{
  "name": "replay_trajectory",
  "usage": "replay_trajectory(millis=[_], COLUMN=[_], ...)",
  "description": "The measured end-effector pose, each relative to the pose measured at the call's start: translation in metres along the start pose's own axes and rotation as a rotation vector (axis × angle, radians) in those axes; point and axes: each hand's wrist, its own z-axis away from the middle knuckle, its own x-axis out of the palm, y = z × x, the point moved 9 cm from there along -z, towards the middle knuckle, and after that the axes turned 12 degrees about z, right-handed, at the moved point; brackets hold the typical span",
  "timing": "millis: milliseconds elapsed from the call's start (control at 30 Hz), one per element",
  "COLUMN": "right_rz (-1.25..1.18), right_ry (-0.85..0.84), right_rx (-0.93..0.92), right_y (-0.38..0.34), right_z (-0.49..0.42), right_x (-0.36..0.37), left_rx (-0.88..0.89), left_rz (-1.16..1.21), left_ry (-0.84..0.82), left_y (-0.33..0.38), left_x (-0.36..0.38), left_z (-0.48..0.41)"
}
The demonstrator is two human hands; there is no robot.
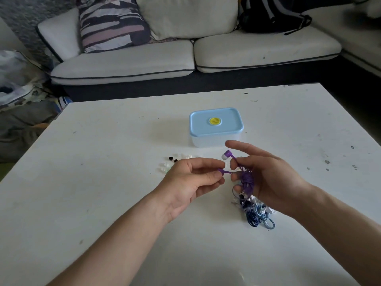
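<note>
1. Furthest left on the table (103,162) we count two black ear tips (170,158) among clear ones too blurred to count.
2. Our left hand (191,178) pinches one purple earbud (224,171). Its long axis runs left to right, with the stem towards the coil.
3. One blue-lidded box (216,126) stands behind.
4. One tangle of blue and white cables (255,213) lies on the table.
5. Our right hand (268,178) grips the purple cable coil (246,179) above that tangle. A second earbud (226,155) juts from it, white tip pointing up-left.
</note>
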Motion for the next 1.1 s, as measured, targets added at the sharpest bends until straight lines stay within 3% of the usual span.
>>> replay_trajectory(millis=[267, 667, 833, 1100], right_rz=[0.000, 0.106, 0.202, 0.053], right_ry=[-0.009, -0.086, 0.027, 0.142], right_rx=[0.079, 0.030, 0.018, 0.174], right_y=[0.009, 0.010, 0.013, 0.034], right_z=[-0.002, 0.000, -0.003, -0.006], right_x=[0.003, 0.012, 0.005, -0.010], left_rx=[0.049, 0.063, 0.099, 0.087], left_rz=[-0.007, -0.037, 0.004, -0.058], left_ry=[0.079, 0.080, 0.156, 0.171], left_y=[0.000, -0.001, -0.003, -0.014], left_x=[-0.011, -0.011, -0.018, -0.019], left_z=[-0.004, -0.004, -0.005, -0.009])
